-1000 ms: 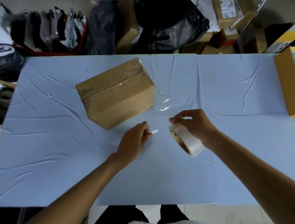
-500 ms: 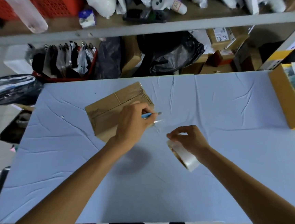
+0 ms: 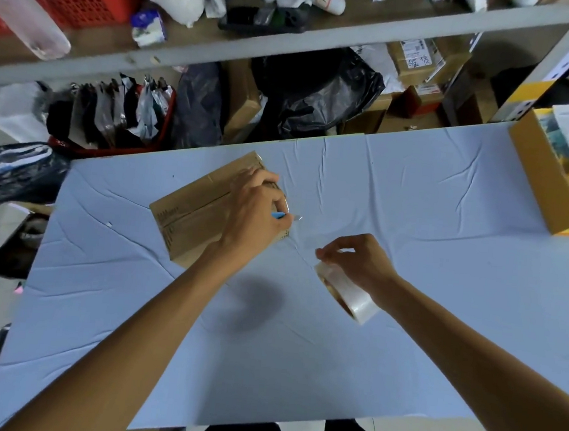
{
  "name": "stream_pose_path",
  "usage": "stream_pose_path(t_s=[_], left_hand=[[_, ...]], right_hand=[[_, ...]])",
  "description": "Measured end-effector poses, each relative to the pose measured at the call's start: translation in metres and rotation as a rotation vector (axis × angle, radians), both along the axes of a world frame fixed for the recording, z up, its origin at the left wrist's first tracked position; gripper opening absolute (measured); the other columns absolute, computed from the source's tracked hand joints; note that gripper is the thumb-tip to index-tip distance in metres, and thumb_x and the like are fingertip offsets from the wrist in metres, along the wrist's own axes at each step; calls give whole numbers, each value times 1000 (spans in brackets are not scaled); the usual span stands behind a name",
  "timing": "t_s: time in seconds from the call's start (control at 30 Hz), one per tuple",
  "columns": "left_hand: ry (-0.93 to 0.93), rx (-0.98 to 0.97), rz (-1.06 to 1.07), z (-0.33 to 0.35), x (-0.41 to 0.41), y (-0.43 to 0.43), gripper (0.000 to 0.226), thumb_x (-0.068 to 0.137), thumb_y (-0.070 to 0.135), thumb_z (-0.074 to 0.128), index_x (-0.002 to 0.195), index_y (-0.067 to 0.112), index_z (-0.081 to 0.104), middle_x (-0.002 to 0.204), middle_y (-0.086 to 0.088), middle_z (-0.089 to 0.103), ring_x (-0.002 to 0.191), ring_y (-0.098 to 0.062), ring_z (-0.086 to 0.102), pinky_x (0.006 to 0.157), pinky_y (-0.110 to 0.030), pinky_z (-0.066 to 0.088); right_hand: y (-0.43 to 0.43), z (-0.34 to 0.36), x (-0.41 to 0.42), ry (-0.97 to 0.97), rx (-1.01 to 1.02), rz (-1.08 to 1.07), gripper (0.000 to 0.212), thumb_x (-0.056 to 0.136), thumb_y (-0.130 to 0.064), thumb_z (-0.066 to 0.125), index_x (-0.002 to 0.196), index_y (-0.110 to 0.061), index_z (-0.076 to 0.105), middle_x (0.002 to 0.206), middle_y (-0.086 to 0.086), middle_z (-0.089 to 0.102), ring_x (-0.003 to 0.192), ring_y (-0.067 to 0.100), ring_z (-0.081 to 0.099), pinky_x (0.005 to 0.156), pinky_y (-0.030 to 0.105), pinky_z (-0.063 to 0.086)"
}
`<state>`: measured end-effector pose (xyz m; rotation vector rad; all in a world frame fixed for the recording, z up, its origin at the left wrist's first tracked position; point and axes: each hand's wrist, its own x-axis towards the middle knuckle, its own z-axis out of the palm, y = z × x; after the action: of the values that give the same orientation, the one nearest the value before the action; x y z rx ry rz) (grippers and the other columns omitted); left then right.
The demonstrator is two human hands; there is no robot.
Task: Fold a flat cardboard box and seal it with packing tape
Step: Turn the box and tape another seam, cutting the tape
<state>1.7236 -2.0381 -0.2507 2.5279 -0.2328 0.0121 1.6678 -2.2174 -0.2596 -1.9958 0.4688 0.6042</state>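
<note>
Moved: left hand point(image 3: 255, 213) went from in front of the box point(image 3: 190, 214) to its right end.
Left fingers: curled round cutter point(image 3: 281, 216), blade pointing right.
Right hand point(image 3: 358, 261): pinches tape roll point(image 3: 348, 296), right of box.
Strip point(image 3: 303, 239): runs box to roll; blade at its box end.
Box: on tabletop point(image 3: 404, 329).

1. The head camera is looking forward and down from the near side of the table point(image 3: 402, 346), sitting close above it.
2. It is facing the shelves point(image 3: 361, 29) beyond the table's far edge, taking in most of the tabletop.
</note>
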Motion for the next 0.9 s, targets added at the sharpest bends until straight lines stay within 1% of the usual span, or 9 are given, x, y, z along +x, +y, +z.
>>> stream_pose_path(t_s=[0.1, 0.2, 0.3, 0.43, 0.57, 0.63, 0.7, 0.8, 0.9], left_hand=[[36, 16, 16, -1, 2, -3, 23, 70, 12, 81, 63, 15, 60, 124, -5, 54, 116, -19, 49, 94, -34, 47], [102, 9, -1, 0, 4, -3, 22, 69, 3, 80, 59, 11, 62, 127, -3, 52, 119, -19, 47, 93, -30, 46], [137, 27, -32, 2, 7, -3, 24, 67, -3, 78, 55, 10, 62, 127, -2, 51, 116, -18, 49, 100, -42, 41], [204, 66, -65, 10, 9, -8, 34, 69, -4, 75, 51, 17, 57, 129, 0, 47, 116, -13, 46, 106, -52, 35], [233, 44, -59, 15, 7, -7, 23, 68, -2, 76, 56, 12, 62, 131, 2, 47, 103, -2, 39, 109, -52, 27], [264, 27, -67, 18, 10, -7, 22, 66, 0, 77, 56, 14, 63, 131, 2, 46, 106, -4, 43, 109, -52, 27], [295, 22, -76, 23, 15, -6, 20, 65, 3, 78, 57, 15, 65, 131, -1, 48, 117, -12, 47, 107, -51, 32], [270, 15, -56, 27, 21, -2, 8, 68, 9, 79, 67, 13, 72, 129, -2, 54, 121, -17, 48, 104, -41, 38], [258, -12, -53, 27, 18, 2, 13, 69, 7, 79, 66, 16, 70, 129, -3, 55, 120, -16, 48, 101, -34, 38]], right_hand=[[0, 0, 1, -15, 1, 15, 19, 80, -43, 72, 81, -25, 75, 72, -10, 68, 51, -1, 57, 50, 15, 40], [1, -1, 2, -26, -3, 24, 19, 81, -45, 69, 75, -27, 75, 72, -7, 71, 61, 6, 60, 59, 23, 42], [1, -2, 4, 13, 4, 10, 16, 80, -39, 69, 75, -27, 77, 81, -6, 73, 75, 15, 62, 64, 26, 41], [-4, -3, 10, 60, 36, -35, 11, 80, -28, 70, 75, -22, 78, 83, -12, 71, 80, 12, 59, 63, 23, 42], [-7, -4, 13, 21, -76, -1, 13, 78, -35, 68, 73, -27, 77, 88, -7, 72, 87, 19, 62, 82, 36, 51], [-8, -3, 14, -6, -142, -10, 15, 79, -38, 66, 78, -28, 77, 85, -4, 71, 84, 21, 63, 76, 35, 50], [-8, -1, 15, -36, -180, -23, 15, 80, -40, 65, 82, -29, 76, 81, -3, 71, 80, 22, 64, 67, 30, 46], [-9, -1, 16, -64, -163, -40, 16, 81, -42, 64, 81, -30, 75, 75, -5, 71, 76, 22, 66, 65, 28, 45], [-9, 1, 17, -72, -156, -45, 17, 81, -42, 65, 84, -29, 75, 77, -6, 69, 74, 21, 62, 61, 27, 39]])
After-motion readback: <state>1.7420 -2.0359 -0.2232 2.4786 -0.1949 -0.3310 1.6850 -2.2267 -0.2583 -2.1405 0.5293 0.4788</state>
